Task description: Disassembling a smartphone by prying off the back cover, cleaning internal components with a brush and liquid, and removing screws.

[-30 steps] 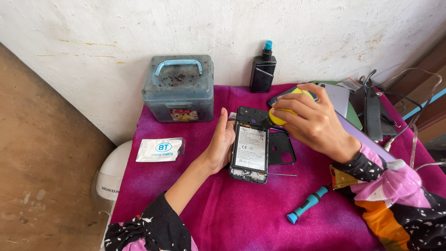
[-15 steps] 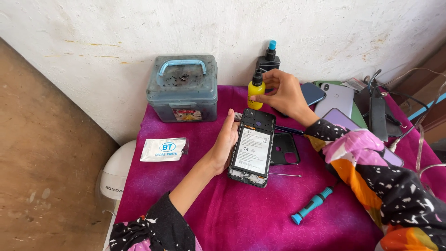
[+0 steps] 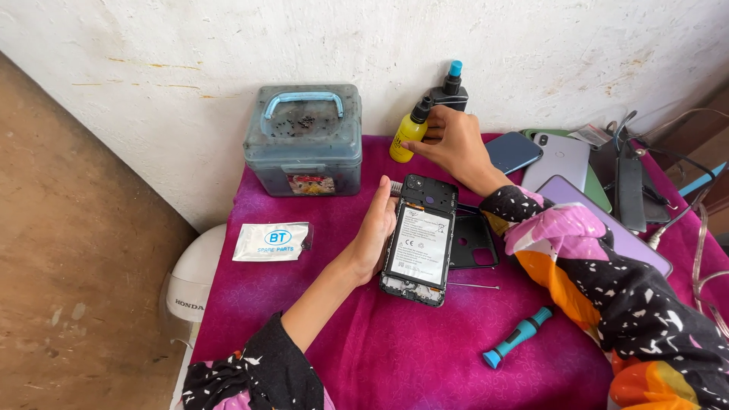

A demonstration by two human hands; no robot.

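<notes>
At upper centre, our right hand (image 3: pixel 454 143) is pinching the upright yellow bottle (image 3: pixel 408 134); our left hand (image 3: pixel 377 235) is clasping the opened phone (image 3: pixel 420 241) below it.

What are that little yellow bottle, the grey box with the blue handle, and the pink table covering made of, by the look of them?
The yellow bottle, in the right hand, looks like glossy opaque plastic with a black cap. The grey box looks like translucent plastic: dark bits show through its lid. The pink covering seems a soft fabric, perhaps velvet, with a matte nap and creases.
</notes>
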